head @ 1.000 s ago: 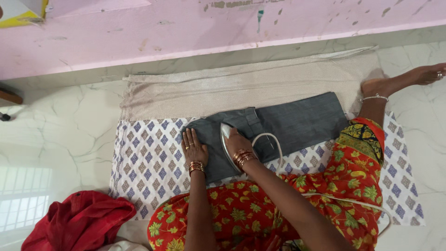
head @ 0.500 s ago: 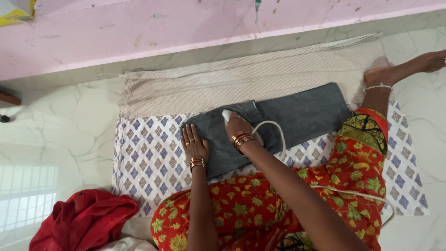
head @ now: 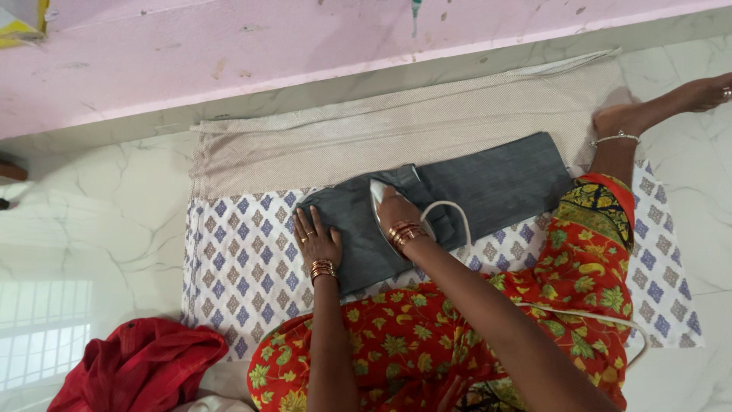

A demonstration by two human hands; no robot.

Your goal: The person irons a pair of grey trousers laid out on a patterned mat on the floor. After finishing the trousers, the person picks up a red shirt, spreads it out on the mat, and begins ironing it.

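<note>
A dark grey folded garment (head: pixel 488 187) lies across a patterned cloth (head: pixel 244 259) spread on the marble floor. My right hand (head: pixel 396 215) grips a white clothes iron (head: pixel 377 194), which rests on the garment's left half, tip pointing away from me. Its white cord (head: pixel 457 221) loops to the right and runs over my lap. My left hand (head: pixel 316 243) lies flat, fingers spread, on the garment's left edge, beside the iron.
A beige cloth (head: pixel 396 130) lies beyond the garment against the pink wall (head: pixel 305 46). A red bundle of clothes (head: pixel 137 366) sits at lower left. My legs in red floral fabric (head: pixel 579 267) stretch right, foot (head: pixel 671 107) at far right.
The iron slid away from me up the garment, then came back slightly toward me. My left hand stayed pressed on the garment's left edge.
</note>
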